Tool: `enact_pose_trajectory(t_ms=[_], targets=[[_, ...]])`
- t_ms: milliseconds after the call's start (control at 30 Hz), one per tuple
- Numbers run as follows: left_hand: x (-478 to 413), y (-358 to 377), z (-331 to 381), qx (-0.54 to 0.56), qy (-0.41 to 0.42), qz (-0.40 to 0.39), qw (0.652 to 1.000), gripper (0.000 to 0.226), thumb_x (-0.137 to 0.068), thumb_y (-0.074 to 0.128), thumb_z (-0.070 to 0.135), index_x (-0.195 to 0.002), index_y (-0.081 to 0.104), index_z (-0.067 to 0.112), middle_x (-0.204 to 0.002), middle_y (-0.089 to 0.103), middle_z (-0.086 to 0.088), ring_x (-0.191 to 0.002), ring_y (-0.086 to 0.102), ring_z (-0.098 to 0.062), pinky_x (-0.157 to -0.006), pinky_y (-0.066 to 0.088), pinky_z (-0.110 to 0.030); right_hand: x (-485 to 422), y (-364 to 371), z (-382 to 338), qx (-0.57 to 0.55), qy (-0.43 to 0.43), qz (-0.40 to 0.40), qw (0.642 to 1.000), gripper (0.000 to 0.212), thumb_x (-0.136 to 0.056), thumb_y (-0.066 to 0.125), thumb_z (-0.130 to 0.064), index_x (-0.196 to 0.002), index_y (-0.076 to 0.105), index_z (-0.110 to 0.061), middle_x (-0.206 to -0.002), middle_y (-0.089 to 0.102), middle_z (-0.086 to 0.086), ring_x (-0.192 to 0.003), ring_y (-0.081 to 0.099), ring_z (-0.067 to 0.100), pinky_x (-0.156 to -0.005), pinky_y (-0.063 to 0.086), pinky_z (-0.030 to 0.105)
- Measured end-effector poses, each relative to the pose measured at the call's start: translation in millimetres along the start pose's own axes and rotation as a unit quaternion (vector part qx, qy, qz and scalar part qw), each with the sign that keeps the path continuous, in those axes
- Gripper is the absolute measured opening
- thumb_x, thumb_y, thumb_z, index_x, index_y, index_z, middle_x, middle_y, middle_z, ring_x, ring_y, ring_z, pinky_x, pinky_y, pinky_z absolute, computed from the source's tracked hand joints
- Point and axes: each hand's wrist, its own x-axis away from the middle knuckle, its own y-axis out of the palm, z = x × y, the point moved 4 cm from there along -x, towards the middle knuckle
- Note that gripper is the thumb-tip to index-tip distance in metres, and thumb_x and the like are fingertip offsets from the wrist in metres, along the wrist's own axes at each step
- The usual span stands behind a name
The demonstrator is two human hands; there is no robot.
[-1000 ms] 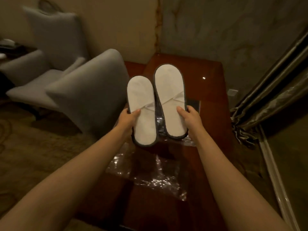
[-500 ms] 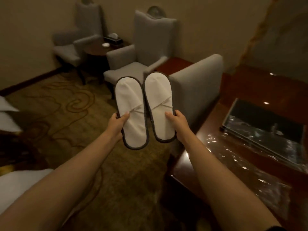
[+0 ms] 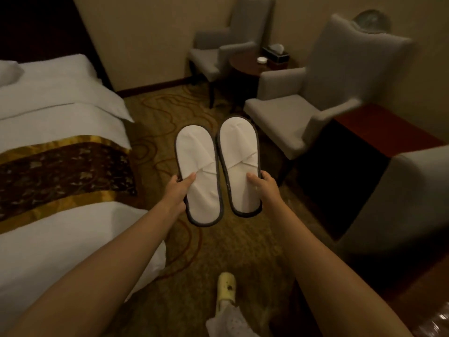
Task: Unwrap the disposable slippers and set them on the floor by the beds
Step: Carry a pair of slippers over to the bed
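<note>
At the centre of the view, each hand pinches one slipper near its heel end: the left hand [image 3: 176, 190] has its thumb laid across the white face of the left slipper [image 3: 198, 175], fingers hidden behind the sole, and the right hand [image 3: 263, 184] holds the right slipper [image 3: 239, 165] the same way. Each grip is closed on its slipper. The two slippers hang side by side, toes pointing away, close together at their inner edges and perhaps touching, though the dim light makes that hard to judge. Both are bare of wrapping and are held in the air above the patterned carpet [image 3: 155, 113], not yet on it.

Just to the left stands the bed [image 3: 60, 122], white with a brown and gold runner across it. To the right is a grey armchair [image 3: 303, 110], with a small round side table [image 3: 245, 64] and a second armchair [image 3: 218, 52] beyond it. A pale shoe [image 3: 226, 287] shows on the carpet below the arms.

Unwrapping looks finished; what remains is lowering the pair to the floor beside the bed. The holds are thin pinches on flat, floppy soles, so a slipper could slide out and land face down or crooked. Released from this height rather than lowered, the pair could scatter or end up under the bed's overhanging cover.
</note>
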Motion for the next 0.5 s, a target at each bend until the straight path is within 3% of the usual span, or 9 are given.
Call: enact_pose_trajectory(t_ms=[267, 400, 500], targets=[[-129.0, -6.7, 41.6, 0.026, -0.016, 0.053, 0.998, 0.058, -0.084, 0.067, 0.019, -0.136, 0.043, 0.011, -0.131, 0.055, -0.015, -0.109, 0.058, -0.030, -0.092, 0.049, -0.044, -143.7, 61.5, -44.5, 0.063, 0.008, -0.060, 0.996, 0.020, -0.088, 0.058, -0.035, -0.102, 0.050, -0.021, -0.105, 0.057, 0.002, -0.096, 0.057, 0.022, -0.087, 0.049, 0.042], [-180.7, -4.2, 61.2, 0.042, -0.031, 0.084, 0.995, 0.064, -0.083, 0.067, 0.020, -0.139, 0.038, 0.012, -0.133, 0.053, -0.015, -0.113, 0.056, -0.031, -0.096, 0.048, -0.046, -204.1, 82.1, -72.0, 0.090, 0.014, -0.076, 0.993, 0.018, -0.088, 0.058, -0.035, -0.097, 0.052, -0.021, -0.089, 0.056, -0.004, -0.078, 0.055, 0.012, -0.073, 0.048, 0.032], [-215.6, 1.3, 77.7, 0.054, -0.035, 0.090, 0.994, 0.060, -0.084, 0.067, 0.020, -0.138, 0.040, 0.012, -0.132, 0.054, -0.014, -0.111, 0.056, -0.031, -0.095, 0.048, -0.045, -245.6, 101.0, -92.6, 0.089, 0.022, -0.090, 0.992, 0.019, -0.088, 0.059, -0.033, -0.098, 0.052, -0.019, -0.090, 0.056, -0.003, -0.078, 0.055, 0.013, -0.078, 0.048, 0.035]])
